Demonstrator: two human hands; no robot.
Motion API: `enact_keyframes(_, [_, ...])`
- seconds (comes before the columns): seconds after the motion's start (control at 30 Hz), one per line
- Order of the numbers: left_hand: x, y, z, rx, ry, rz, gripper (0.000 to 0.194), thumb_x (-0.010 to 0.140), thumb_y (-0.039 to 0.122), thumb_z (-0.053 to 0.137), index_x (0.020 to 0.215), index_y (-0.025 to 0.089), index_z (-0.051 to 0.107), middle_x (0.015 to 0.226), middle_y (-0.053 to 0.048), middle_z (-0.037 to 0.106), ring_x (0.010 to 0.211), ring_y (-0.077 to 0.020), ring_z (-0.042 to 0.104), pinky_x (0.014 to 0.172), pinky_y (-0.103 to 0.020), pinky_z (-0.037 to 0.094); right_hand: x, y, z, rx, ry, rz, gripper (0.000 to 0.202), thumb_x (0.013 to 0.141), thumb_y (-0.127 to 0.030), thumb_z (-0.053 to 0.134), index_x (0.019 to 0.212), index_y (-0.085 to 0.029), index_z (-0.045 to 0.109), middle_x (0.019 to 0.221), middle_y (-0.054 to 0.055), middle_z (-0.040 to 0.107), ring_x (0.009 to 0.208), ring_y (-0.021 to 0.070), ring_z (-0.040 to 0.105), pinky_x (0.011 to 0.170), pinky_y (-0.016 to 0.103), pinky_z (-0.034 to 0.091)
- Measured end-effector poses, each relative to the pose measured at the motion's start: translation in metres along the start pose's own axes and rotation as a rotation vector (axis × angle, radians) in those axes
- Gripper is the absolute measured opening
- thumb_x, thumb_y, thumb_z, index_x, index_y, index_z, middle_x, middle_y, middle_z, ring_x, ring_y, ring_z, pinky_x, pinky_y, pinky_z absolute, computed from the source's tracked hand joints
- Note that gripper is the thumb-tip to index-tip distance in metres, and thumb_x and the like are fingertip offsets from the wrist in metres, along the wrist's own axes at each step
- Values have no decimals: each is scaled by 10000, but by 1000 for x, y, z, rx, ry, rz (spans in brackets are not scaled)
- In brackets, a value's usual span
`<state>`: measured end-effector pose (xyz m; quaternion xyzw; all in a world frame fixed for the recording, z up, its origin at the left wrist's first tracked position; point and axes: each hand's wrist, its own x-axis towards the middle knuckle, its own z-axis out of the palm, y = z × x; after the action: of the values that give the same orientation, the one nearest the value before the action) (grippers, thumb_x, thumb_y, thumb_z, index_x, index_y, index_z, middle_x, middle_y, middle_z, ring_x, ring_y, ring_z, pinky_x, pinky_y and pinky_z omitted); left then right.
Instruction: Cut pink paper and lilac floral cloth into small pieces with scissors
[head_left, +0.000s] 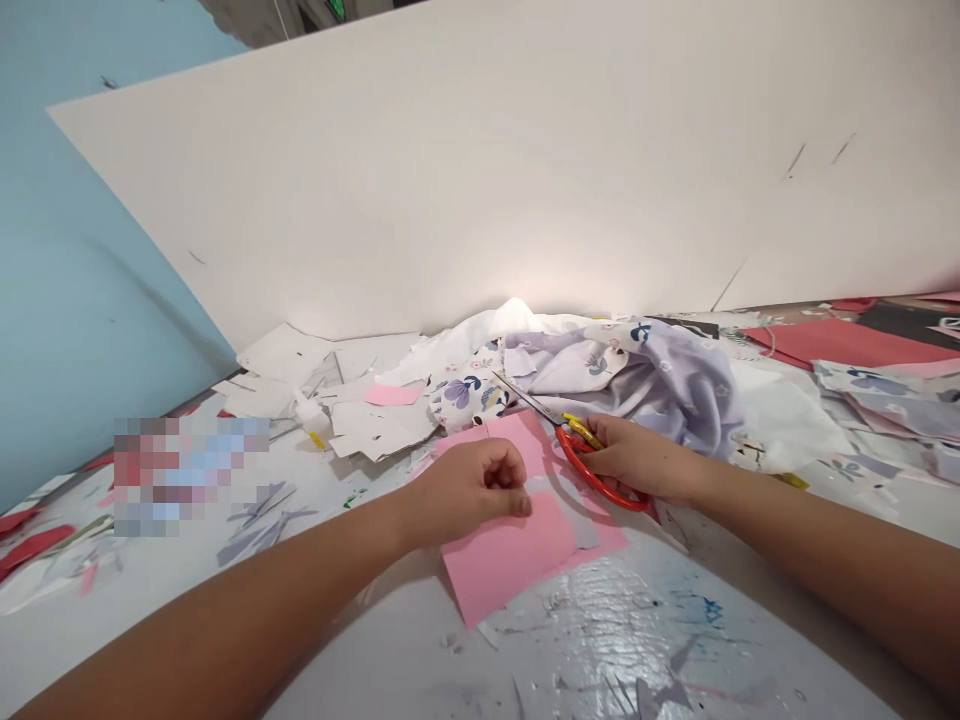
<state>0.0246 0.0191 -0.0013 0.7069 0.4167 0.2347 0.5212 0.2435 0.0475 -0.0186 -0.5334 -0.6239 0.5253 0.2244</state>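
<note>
My right hand (634, 458) grips red-handled scissors (600, 478), their blades slightly apart or nearly closed and pointing up-left toward the fabric. A slim yellow stick-like thing (583, 430) shows between its fingers, against the scissors. My left hand (480, 485) is curled, thumb close to the bent fingers, over a pink paper piece (510, 565); whether it pinches anything is hidden. More pink paper (529, 440) lies behind and beneath, partly covered by both hands. Just past the blades is a heap of floral and lavender fabric (660, 385).
A large white board (480, 170) leans along the back. To the left lie cut white card (382, 430), a white bottle with a yellow tip (311, 415) and grey scraps (262, 520). Red sheets (817, 345) and fabric pieces (892, 395) are at the right. Scraps also litter the front.
</note>
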Motion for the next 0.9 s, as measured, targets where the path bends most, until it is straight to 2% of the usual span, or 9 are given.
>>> enact_keyframes(0.17, [27, 4, 2, 148, -16, 120, 153, 681, 251, 619, 725, 179, 492, 693, 35, 510, 647, -103, 523, 593, -233, 428, -3, -4, 0, -15, 3, -24, 141, 643, -130, 512, 693, -202, 401, 445, -85, 429, 335, 45, 348, 305, 151, 262])
enact_keyframes(0.27, [34, 2, 3, 299, -20, 150, 126, 688, 258, 598, 707, 183, 498, 703, 33, 548, 649, -109, 525, 577, -225, 407, -3, -5, -1, -22, 1, -32, 145, 636, -126, 507, 696, -201, 397, 438, -89, 419, 336, 46, 353, 303, 149, 275])
enact_keyframes(0.43, [33, 0, 2, 459, -80, 165, 92, 707, 272, 562, 747, 197, 528, 737, 31, 597, 670, -116, 538, 587, -219, 400, -3, -4, -3, -29, -7, -23, 152, 632, -131, 510, 701, -201, 395, 427, -92, 408, 332, 48, 353, 294, 149, 276])
enact_keyframes(0.57, [30, 7, -1, 527, -131, 164, 57, 721, 242, 525, 761, 202, 529, 742, 30, 615, 678, -110, 550, 599, -209, 401, -3, -5, -2, -29, 0, -12, 160, 632, -121, 503, 706, -203, 386, 419, -99, 403, 324, 43, 351, 293, 141, 278])
enact_keyframes(0.7, [29, 15, -5, 681, -178, 178, 18, 712, 206, 501, 707, 206, 518, 717, 46, 600, 642, -98, 526, 546, -194, 367, -4, -7, -2, -24, -3, -14, 153, 633, -111, 487, 679, -202, 373, 406, -99, 397, 320, 39, 344, 290, 137, 270])
enact_keyframes(0.8, [29, 17, -7, 746, -236, 171, 64, 718, 177, 456, 683, 208, 499, 713, 59, 590, 621, -89, 509, 516, -189, 348, -5, -7, -2, -23, -4, -15, 156, 628, -108, 487, 677, -203, 374, 403, -98, 397, 320, 43, 345, 287, 139, 269])
enact_keyframes(0.9, [29, 16, -6, 802, -225, 184, 91, 725, 168, 430, 693, 210, 505, 729, 50, 587, 633, -99, 506, 528, -202, 351, -5, -7, -2, -18, -4, -14, 161, 628, -108, 489, 686, -205, 373, 404, -98, 404, 323, 47, 350, 290, 141, 275])
